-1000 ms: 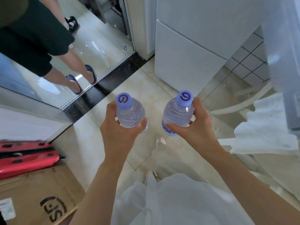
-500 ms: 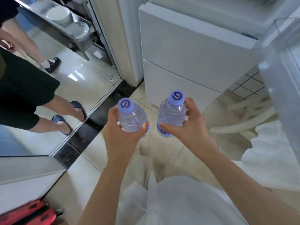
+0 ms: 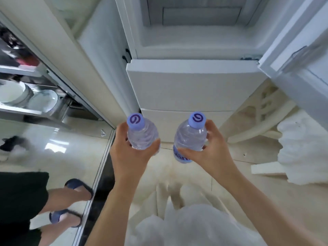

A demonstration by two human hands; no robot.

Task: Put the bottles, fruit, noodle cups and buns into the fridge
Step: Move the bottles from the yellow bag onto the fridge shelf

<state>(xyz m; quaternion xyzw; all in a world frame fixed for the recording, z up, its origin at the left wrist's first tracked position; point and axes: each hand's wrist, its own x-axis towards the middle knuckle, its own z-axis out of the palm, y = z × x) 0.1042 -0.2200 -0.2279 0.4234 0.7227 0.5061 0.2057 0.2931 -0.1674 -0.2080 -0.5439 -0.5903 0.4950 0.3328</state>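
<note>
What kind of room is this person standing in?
Most likely a home kitchen: a white fridge stands ahead with its upper door open, stacked dishes sit on a metal rack at left, and the floor is tiled.

left hand (image 3: 129, 157), right hand (image 3: 209, 153), fingers (image 3: 212, 125) curled, gripping

I'm getting a bright, evenly lit feed with soft shadows. Glare is bouncing off the glossy floor tiles (image 3: 56, 144) at nine o'clock. Motion blur is smearing the dish shelf (image 3: 28, 98) at ten o'clock, and the wide lens is bending the fridge (image 3: 186, 86) edges toward twelve.
</note>
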